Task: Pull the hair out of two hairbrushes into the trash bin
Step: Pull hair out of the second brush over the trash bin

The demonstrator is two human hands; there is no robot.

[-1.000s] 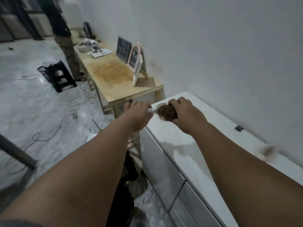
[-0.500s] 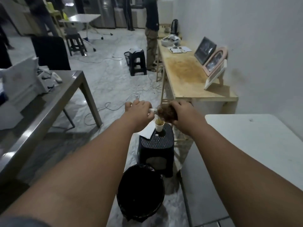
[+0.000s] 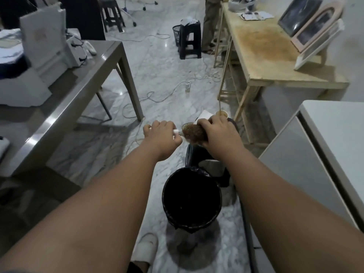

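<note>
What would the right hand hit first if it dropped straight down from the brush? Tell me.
Probably the black stool beneath the right hand, not the trash bin, which sits nearer the person; depth is unclear.

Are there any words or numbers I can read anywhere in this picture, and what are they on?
No text is readable.
Papers on the wooden table: printing too small and blurred to read.
White boxes on the grey table: no legible label.
Hairbrush and trash bin: no lettering visible.
</note>
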